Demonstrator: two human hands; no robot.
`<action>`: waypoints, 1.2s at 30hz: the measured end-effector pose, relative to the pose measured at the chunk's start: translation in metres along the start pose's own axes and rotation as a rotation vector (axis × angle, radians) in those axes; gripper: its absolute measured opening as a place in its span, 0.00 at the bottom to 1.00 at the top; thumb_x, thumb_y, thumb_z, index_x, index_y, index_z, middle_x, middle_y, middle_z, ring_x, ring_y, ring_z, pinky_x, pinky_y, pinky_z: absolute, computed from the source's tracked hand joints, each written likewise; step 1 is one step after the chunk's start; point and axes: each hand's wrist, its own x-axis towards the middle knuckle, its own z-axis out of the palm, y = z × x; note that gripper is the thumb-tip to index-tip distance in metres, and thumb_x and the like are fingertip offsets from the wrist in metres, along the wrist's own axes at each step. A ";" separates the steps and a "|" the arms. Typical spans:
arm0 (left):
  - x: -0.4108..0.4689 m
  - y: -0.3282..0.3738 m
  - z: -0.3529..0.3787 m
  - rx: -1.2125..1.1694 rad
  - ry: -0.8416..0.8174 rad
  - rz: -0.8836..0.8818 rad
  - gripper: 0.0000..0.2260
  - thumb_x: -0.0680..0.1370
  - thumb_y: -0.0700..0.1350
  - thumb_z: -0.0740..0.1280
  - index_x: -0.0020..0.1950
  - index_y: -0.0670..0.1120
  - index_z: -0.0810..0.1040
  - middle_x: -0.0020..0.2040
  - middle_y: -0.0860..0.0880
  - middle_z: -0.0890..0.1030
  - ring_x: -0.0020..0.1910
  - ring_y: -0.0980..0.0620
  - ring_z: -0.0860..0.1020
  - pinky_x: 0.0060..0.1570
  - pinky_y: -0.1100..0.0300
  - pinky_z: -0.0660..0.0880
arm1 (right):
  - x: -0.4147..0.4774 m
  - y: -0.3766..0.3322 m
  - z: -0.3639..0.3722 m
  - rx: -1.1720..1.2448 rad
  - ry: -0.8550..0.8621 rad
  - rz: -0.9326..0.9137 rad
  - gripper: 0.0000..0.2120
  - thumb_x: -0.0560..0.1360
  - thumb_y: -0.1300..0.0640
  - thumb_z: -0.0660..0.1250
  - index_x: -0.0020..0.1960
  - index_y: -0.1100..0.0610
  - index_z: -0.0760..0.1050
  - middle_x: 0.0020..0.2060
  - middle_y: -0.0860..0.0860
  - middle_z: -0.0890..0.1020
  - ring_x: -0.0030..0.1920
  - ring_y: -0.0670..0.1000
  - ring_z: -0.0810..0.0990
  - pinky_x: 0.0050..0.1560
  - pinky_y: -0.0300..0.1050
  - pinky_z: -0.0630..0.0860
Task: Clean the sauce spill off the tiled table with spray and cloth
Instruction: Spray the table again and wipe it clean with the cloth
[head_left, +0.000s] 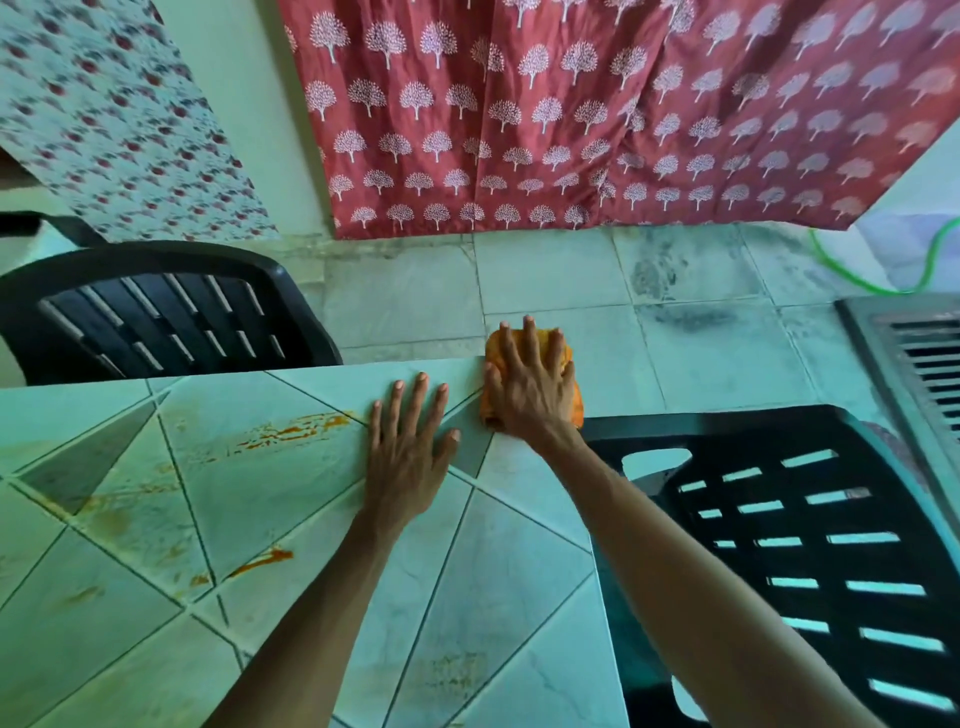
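The tiled table (498, 571) fills the lower left of the head view. Orange sauce streaks (296, 428) cross a tile near its far edge, and another streak (260, 561) with fainter smears lies nearer to me. My right hand (530, 384) presses flat with spread fingers on an orange cloth (569, 400) at the table's far right corner. My left hand (410, 447) rests flat on the tiles just left of it, fingers straight. No spray bottle is in view.
A black plastic chair (156, 312) stands behind the table at the left. Another black chair (805, 545) sits close at the table's right side. A red tree-print curtain (571, 114) hangs behind, and a grey slatted object (914, 364) is at the right edge.
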 end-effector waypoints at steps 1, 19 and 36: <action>0.000 -0.001 0.001 0.001 -0.002 0.002 0.27 0.82 0.60 0.51 0.80 0.52 0.57 0.80 0.49 0.55 0.80 0.44 0.52 0.76 0.42 0.52 | -0.002 -0.003 0.003 -0.020 0.017 0.003 0.30 0.82 0.38 0.45 0.81 0.44 0.41 0.81 0.50 0.41 0.79 0.64 0.38 0.76 0.69 0.51; 0.001 -0.002 0.003 0.004 -0.017 -0.021 0.27 0.81 0.60 0.50 0.80 0.54 0.57 0.81 0.51 0.55 0.80 0.46 0.52 0.76 0.42 0.51 | -0.055 -0.005 0.016 -0.062 0.087 -0.129 0.30 0.84 0.42 0.45 0.82 0.49 0.40 0.81 0.54 0.41 0.79 0.64 0.35 0.78 0.65 0.45; 0.001 0.001 0.011 0.007 0.068 -0.027 0.25 0.82 0.56 0.48 0.80 0.54 0.58 0.80 0.52 0.56 0.80 0.48 0.52 0.77 0.44 0.50 | -0.104 0.013 0.030 -0.078 0.166 -0.345 0.28 0.84 0.43 0.51 0.81 0.47 0.53 0.81 0.52 0.53 0.80 0.63 0.46 0.78 0.61 0.52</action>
